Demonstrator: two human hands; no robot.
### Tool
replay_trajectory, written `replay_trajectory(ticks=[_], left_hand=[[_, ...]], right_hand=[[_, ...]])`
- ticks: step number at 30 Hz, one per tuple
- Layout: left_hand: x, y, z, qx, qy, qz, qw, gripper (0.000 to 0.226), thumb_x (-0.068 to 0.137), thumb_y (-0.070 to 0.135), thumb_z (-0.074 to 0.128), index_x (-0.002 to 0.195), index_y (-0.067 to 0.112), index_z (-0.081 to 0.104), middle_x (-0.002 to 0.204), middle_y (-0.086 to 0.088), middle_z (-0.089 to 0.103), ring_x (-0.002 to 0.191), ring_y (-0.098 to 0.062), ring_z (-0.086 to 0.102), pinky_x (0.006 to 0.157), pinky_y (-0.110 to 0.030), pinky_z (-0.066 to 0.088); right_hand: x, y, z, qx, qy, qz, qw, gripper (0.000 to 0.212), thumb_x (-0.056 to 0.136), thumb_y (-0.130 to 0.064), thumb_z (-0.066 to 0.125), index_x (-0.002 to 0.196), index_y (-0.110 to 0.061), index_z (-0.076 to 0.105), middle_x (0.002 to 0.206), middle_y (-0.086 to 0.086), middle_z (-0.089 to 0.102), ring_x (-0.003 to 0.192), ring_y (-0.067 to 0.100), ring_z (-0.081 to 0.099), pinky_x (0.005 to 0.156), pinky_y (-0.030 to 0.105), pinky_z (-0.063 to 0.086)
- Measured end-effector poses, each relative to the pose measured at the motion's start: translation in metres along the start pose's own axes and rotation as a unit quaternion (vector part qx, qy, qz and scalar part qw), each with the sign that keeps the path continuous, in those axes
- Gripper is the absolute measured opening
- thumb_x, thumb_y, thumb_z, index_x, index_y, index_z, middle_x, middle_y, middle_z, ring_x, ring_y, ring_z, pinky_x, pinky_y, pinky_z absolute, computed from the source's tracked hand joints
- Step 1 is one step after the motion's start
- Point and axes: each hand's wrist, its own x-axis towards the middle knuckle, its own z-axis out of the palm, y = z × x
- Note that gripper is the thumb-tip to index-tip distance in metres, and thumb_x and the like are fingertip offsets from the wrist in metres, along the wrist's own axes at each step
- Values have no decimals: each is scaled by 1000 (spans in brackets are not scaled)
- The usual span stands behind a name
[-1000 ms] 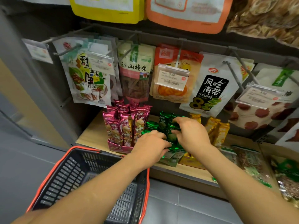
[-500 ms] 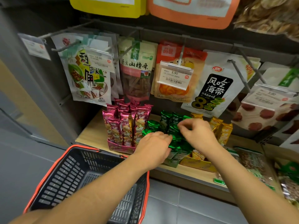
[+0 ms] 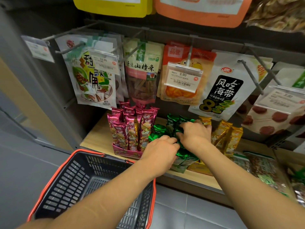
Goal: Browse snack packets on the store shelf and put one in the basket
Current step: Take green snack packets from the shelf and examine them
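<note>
Green foil snack packets [image 3: 172, 123] are stood on the wooden shelf [image 3: 99, 136], flanked by pink packets [image 3: 132, 129] at their nine o'clock and gold packets [image 3: 228, 136] at their three o'clock. Both hands are set among the green ones. The right hand [image 3: 195, 136] is curled round their crimped tops, while the left hand [image 3: 162, 151] is laid over them with its fingertips hidden, so its grip cannot be told. A grey, red-rimmed basket [image 3: 74, 182] is seen at seven o'clock of the hands, beneath the left forearm. Hanging pouches [image 3: 142, 71] are ranged at twelve o'clock.
</note>
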Motion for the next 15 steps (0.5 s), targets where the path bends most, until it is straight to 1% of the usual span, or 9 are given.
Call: replay_trajectory(ticks=[1, 3, 4, 6, 8, 11, 13, 15], left_hand=[[0, 0, 0, -2, 1, 0, 1000, 39, 94, 30, 56, 129, 14, 55, 134, -2, 52, 126, -24, 42, 100, -41, 43], [-1, -1, 1, -5, 9, 2, 1000, 40, 94, 30, 55, 131, 14, 54, 137, -2, 51, 127, -24, 42, 101, -40, 43], [-1, -1, 1, -7, 13, 3, 1000, 42, 95, 31, 54, 133, 14, 52, 140, -2, 50, 128, -23, 42, 101, -40, 42], [-1, -1, 3, -20, 19, 2, 1000, 47, 95, 36, 51, 136, 14, 49, 142, -3, 48, 129, -23, 41, 102, -39, 41], [-1, -2, 2, -48, 9, -3, 999, 53, 95, 43, 49, 139, 12, 48, 141, -5, 49, 129, -24, 42, 104, -38, 40], [1, -6, 1, -116, -12, -15, 993, 59, 94, 48, 52, 140, 11, 46, 138, -7, 52, 128, -23, 44, 106, -34, 37], [2, -9, 0, -152, -18, -31, 988, 61, 92, 46, 58, 140, 11, 47, 139, -7, 51, 129, -22, 44, 106, -29, 33], [1, -11, -4, -177, -17, -45, 983, 59, 91, 39, 62, 140, 12, 47, 144, -6, 49, 133, -20, 42, 109, -26, 30]], right_hand=[[-4, 2, -1, 5, 38, -15, 999, 31, 97, -43, 49, 122, -31, 61, 119, 3, 64, 128, 25, 42, 97, 45, 29], [-15, 6, -5, 50, 158, -68, 984, 31, 98, -37, 48, 124, -25, 61, 116, 3, 65, 117, 28, 51, 89, 43, 35], [-22, 8, -8, 94, 214, -102, 967, 31, 98, -31, 51, 125, -19, 62, 115, 6, 66, 110, 31, 56, 85, 43, 40], [-39, 15, -15, 188, 307, -163, 919, 31, 96, -16, 56, 124, -5, 63, 113, 14, 65, 101, 35, 61, 80, 42, 50], [-59, 27, -24, 237, 385, -210, 867, 30, 95, -6, 55, 122, 4, 62, 114, 19, 64, 103, 34, 61, 85, 40, 53], [-89, 50, -44, 257, 466, -269, 803, 28, 92, 5, 53, 118, 11, 60, 111, 19, 61, 107, 27, 57, 99, 28, 45], [-108, 65, -62, 259, 490, -281, 784, 27, 92, 7, 52, 119, 9, 58, 110, 15, 57, 108, 21, 55, 102, 25, 41], [-125, 80, -74, 267, 497, -279, 777, 25, 95, 2, 50, 119, 4, 58, 110, 11, 57, 109, 17, 54, 100, 26, 42]])
